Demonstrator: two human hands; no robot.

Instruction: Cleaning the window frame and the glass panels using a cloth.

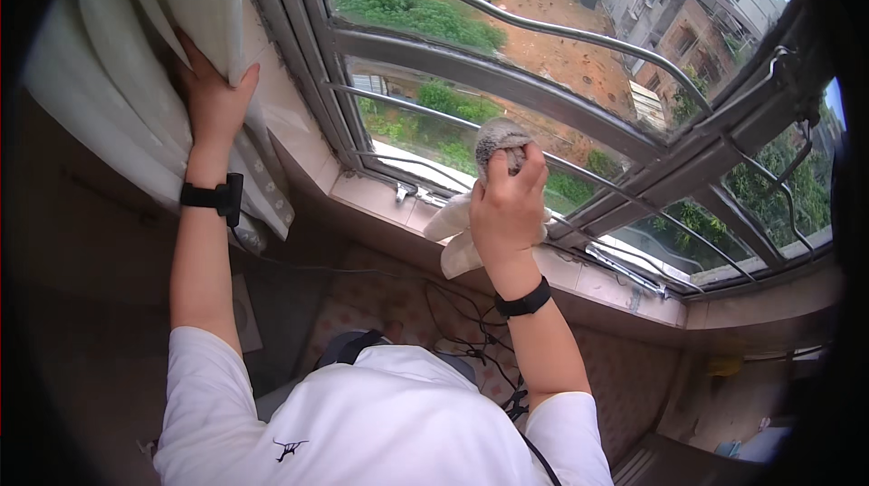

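Bunched in my right hand [509, 208] is a whitish cloth [458, 238] with dark smudges on its top part; its loose ends hang over the tiled sill. That hand is at a horizontal metal bar [584, 177] in front of the lower window pane; whether the cloth touches the bar or the glass I cannot tell. On the left, my left hand [217, 96] lies against a pale curtain [102, 99], fingers spread, with part of them hidden by a fold. Whether the fingers grip the fabric is not clear.
Curved metal bars [502, 11] cross the grey window frame [502, 79]. Window latches [414, 195] lie along the pinkish tiled sill [563, 272]. Black cables [468, 343] lie tangled on the patterned floor below, and one runs left towards the curtain.
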